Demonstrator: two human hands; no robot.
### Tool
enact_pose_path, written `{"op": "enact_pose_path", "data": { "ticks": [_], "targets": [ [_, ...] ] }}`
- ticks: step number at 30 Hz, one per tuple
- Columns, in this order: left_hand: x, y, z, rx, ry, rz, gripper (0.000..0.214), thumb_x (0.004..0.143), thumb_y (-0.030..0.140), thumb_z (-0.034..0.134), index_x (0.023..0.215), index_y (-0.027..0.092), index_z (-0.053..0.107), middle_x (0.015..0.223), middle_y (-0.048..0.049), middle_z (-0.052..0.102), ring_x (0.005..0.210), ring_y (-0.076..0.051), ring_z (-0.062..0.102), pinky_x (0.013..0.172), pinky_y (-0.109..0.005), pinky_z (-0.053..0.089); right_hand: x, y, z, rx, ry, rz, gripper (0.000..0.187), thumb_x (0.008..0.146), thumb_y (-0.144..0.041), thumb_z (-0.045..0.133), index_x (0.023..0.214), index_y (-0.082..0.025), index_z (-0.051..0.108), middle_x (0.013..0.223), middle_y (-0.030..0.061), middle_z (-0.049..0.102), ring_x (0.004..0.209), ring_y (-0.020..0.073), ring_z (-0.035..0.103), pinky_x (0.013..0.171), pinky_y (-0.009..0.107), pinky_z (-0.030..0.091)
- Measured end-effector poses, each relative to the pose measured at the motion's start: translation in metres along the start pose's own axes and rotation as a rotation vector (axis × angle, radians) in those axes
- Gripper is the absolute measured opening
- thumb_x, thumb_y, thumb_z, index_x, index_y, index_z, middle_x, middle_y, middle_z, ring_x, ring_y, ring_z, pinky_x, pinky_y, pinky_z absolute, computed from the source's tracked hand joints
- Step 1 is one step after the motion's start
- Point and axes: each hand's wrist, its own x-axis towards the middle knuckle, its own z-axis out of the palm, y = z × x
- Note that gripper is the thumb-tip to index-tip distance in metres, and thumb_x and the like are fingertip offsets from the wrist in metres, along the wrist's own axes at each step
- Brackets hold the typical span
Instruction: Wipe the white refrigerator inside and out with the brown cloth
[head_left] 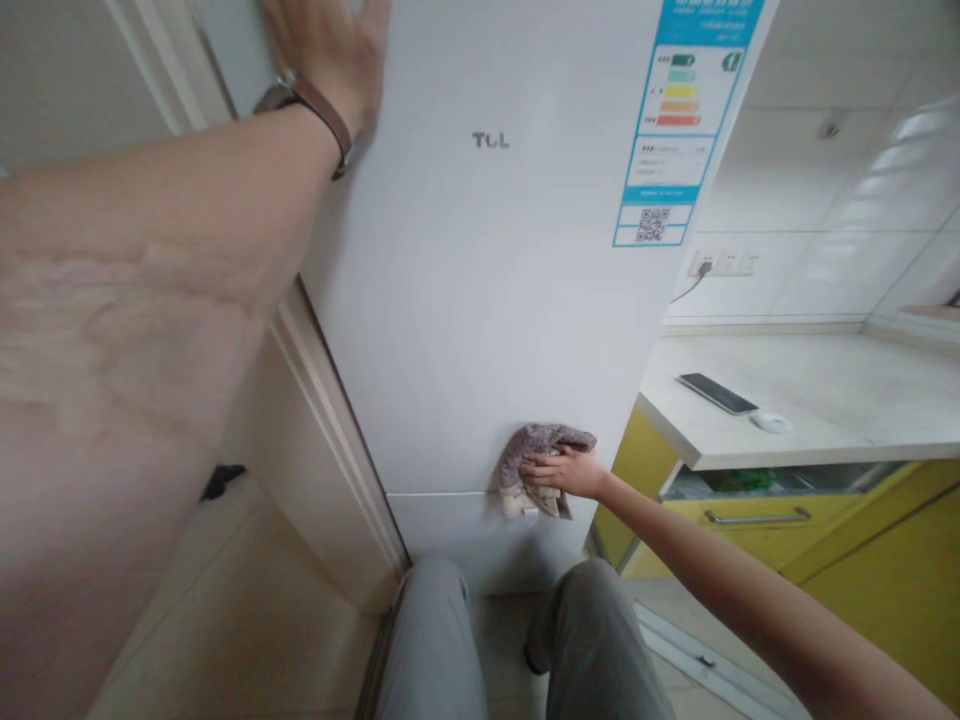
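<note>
A white refrigerator with TCL lettering stands directly in front of me. Against its lower door, just above the seam, my right hand presses a crumpled purple-grey and cream cloth, fingers laid over the folds. The cloth's lower part hangs over the seam. My left hand rests at the upper left of the refrigerator, empty as far as it shows, with the thumb spread. Most of its fingers are cut off by the top of the view. A brown-strapped watch is on the left wrist.
A blue-edged energy label is stuck on the door's right side. To the right, a white counter carries a dark phone-like slab and a white mouse, above yellow cabinets. A door frame borders the left; my knees are close below.
</note>
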Motion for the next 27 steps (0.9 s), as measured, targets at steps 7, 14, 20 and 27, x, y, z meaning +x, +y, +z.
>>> {"op": "enact_pose_path", "data": {
  "ticks": [7,14,20,27],
  "targets": [
    [-0.020,0.022,-0.037,-0.232,-0.077,0.010,0.045,0.106,0.043,0.045,0.136,0.011,0.039,0.150,-0.0071,0.045,0.132,-0.020,0.033,0.125,-0.048,0.012,0.130,0.081,-0.134,-0.089,0.002,0.266,0.067,0.096,-0.008,0.036,0.157,-0.037,0.037,0.166,-0.0036,0.036,0.156,0.0192,0.025,0.119,0.054,0.025],
    [-0.094,0.062,-0.088,-0.385,-0.055,0.212,0.053,0.092,0.023,0.057,0.144,0.021,0.049,0.150,-0.0118,0.048,0.143,-0.032,0.036,0.121,-0.048,0.029,0.231,0.146,-0.240,-0.065,0.122,0.443,0.061,0.098,-0.018,0.039,0.158,-0.030,0.039,0.166,0.0057,0.036,0.158,0.0291,0.022,0.121,0.064,0.018],
    [-0.168,0.097,-0.102,-0.330,-0.253,0.055,0.044,0.102,0.040,0.041,0.135,0.016,0.057,0.138,-0.0169,0.060,0.133,-0.032,0.051,0.111,-0.047,0.044,0.272,0.165,-0.281,-0.088,0.212,0.510,0.059,0.099,-0.023,0.044,0.158,-0.029,0.041,0.163,0.0090,0.040,0.157,0.0317,0.022,0.123,0.061,0.018],
    [-0.181,0.094,-0.072,-0.475,-0.450,-0.003,0.080,0.103,0.062,0.024,0.166,0.012,0.018,0.173,-0.0146,0.013,0.160,-0.037,0.005,0.125,-0.062,0.022,0.247,0.185,-0.311,0.022,0.085,0.252,0.066,0.080,-0.038,0.074,0.143,-0.025,0.059,0.160,0.0130,0.045,0.156,0.0376,0.024,0.116,0.060,0.032]
  ]
}}
